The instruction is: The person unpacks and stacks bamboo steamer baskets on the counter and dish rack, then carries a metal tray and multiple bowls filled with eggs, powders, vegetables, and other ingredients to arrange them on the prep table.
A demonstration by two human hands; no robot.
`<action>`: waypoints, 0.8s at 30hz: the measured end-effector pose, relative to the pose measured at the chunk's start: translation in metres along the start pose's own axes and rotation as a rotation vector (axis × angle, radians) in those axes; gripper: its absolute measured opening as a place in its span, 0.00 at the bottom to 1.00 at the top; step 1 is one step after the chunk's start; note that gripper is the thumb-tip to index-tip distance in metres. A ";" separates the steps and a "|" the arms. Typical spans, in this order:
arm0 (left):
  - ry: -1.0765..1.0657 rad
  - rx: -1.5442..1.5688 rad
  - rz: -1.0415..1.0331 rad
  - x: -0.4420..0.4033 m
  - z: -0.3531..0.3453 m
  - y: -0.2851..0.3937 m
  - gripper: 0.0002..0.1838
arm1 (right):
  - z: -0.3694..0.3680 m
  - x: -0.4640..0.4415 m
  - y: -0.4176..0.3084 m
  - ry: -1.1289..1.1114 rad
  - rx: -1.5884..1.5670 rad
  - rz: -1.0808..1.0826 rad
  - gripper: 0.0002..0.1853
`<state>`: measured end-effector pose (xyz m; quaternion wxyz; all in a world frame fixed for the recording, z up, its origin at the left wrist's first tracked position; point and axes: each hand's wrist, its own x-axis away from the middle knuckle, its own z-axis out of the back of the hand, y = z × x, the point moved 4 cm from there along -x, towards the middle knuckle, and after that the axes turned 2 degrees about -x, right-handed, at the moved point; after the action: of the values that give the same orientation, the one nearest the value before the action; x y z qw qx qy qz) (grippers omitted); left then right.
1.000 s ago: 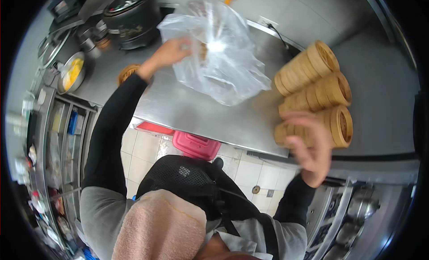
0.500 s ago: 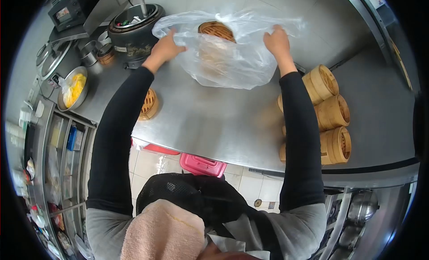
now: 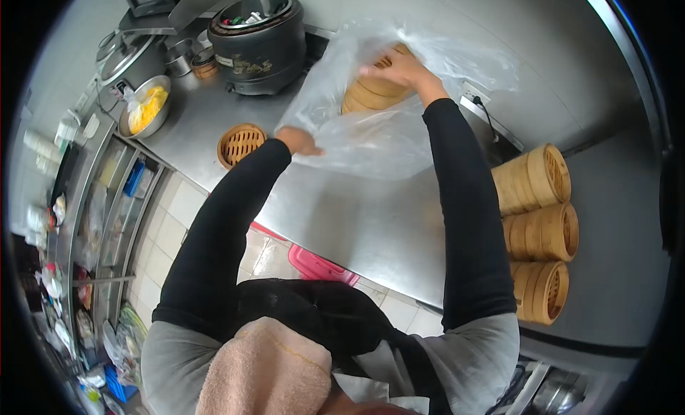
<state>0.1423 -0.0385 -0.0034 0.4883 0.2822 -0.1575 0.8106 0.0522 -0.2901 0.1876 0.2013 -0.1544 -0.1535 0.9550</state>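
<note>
Left hand (image 3: pixel 298 140) touches the plastic bag (image 3: pixel 378 154), grip unclear; right hand (image 3: pixel 405 71) reaches, fingers spread, over steamers (image 3: pixel 371 99) inside it on the bench (image 3: pixel 342 208); bag looks slippery, steamers light, stiff, best held by their sides

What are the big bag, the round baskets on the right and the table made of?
The bag looks like thin plastic: it's see-through, shiny and crinkled. The baskets seem to be bamboo, or maybe another wood, with a plain finish: they're yellow-brown with slatted ends. The table looks like smooth metal, perhaps steel: it's grey with a soft, blurry shine.
</note>
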 end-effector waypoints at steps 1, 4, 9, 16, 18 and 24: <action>0.062 -0.001 -0.023 -0.002 -0.005 0.002 0.40 | -0.005 0.000 0.009 -0.026 0.129 -0.023 0.46; 0.230 0.142 -0.103 0.014 -0.023 0.014 0.37 | -0.029 -0.008 0.030 -0.267 0.297 -0.010 0.56; 1.012 0.845 -0.387 0.076 0.044 0.055 0.35 | -0.016 0.021 -0.005 -0.317 0.083 0.280 0.56; 0.690 1.609 -0.459 0.029 0.059 0.041 0.50 | -0.011 0.112 -0.039 -0.309 0.047 0.508 0.51; 0.674 1.520 -0.428 0.059 0.046 0.054 0.46 | -0.010 0.133 -0.034 -0.246 0.012 0.516 0.49; 0.417 1.596 -0.238 0.053 0.027 0.065 0.39 | 0.067 0.229 -0.024 -0.037 -0.394 0.222 0.41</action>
<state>0.0744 -0.0463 0.0518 0.2431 0.4026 0.5890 0.6572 -0.1629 -0.1857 0.2040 0.0582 -0.1890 -0.3227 0.9256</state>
